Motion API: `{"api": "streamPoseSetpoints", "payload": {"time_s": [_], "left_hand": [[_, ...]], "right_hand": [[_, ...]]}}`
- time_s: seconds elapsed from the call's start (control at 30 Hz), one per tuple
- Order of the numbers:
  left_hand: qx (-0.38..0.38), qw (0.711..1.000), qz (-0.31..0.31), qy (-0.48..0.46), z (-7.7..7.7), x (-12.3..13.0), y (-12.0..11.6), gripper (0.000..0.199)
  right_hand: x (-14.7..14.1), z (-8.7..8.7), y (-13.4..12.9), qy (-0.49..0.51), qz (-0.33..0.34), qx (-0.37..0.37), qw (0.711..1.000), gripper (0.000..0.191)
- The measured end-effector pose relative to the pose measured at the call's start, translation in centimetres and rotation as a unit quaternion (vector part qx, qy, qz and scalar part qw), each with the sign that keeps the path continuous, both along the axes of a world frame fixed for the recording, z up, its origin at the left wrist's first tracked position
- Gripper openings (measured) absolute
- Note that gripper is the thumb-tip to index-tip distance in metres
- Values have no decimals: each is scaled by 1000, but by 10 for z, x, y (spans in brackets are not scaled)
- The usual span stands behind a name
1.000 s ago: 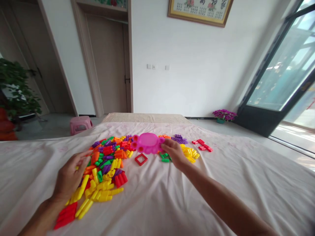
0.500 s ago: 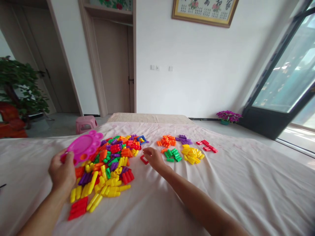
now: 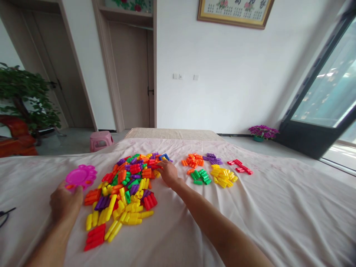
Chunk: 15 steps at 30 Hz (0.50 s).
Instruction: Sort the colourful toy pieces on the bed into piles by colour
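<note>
My left hand (image 3: 65, 200) grips a magenta, scallop-edged plastic toy piece (image 3: 80, 177) by its near rim. It hangs left of a mixed pile of plastic building pieces (image 3: 128, 181) in red, yellow, green, orange and purple. At the pile's right edge, my right hand (image 3: 168, 173) has its fingers drawn together against some red pieces. Whether it holds one cannot be made out. Just beyond its knuckles is a blue square frame piece (image 3: 164, 157), partly hidden.
On the cloth-covered table (image 3: 239, 222), sorted groups lie to the right: orange (image 3: 194, 160), green (image 3: 202, 177), purple (image 3: 213, 159), yellow (image 3: 224, 176) and red pieces (image 3: 240, 166). A dark cable (image 3: 6, 215) is at the left edge. A pink stool (image 3: 101, 141) stands behind the table.
My left hand has lowered the magenta piece and moved it left, away from the pile. My right hand has shifted left onto the pile's edge. The red square frame beside it no longer shows.
</note>
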<state>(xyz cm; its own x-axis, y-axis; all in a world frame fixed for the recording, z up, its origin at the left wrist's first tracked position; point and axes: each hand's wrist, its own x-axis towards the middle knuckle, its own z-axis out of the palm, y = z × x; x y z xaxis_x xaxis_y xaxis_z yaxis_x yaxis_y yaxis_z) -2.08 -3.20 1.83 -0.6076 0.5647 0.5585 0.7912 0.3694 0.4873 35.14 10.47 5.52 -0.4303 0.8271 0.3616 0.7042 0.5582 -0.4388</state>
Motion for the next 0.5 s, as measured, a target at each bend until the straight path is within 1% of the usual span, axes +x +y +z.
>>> {"api": "streamPoseSetpoints", "payload": {"time_s": [0.07, 0.1, 0.13, 0.23, 0.3, 0.37, 0.43, 0.5], "left_hand": [[-56, 997, 52, 10, 4, 5, -2, 58], [-77, 995, 68, 20, 6, 9, -3, 61], [-85, 993, 72, 32, 9, 13, -4, 63], [-60, 992, 73, 79, 15, 26, -7, 63], [-26, 993, 46, 107, 18, 33, -7, 57], [16, 991, 1, 133, 20, 40, -5, 49], [62, 983, -65, 162, 22, 48, -2, 43], [99, 969, -138, 180, 24, 61, 1, 38]], "right_hand": [[3, 0, -1, 7, 1, 9, 1000, 23], [6, 0, -2, 16, -3, 12, 1000, 23], [10, -1, -4, 29, -10, 13, 999, 23], [21, -5, -10, 75, -19, 8, 997, 24], [29, -11, -13, 102, -17, -2, 995, 25], [34, -16, -16, 124, -19, -11, 992, 27], [37, -19, -20, 131, -16, -13, 991, 29], [36, -19, -26, 119, 3, -1, 993, 29]]}}
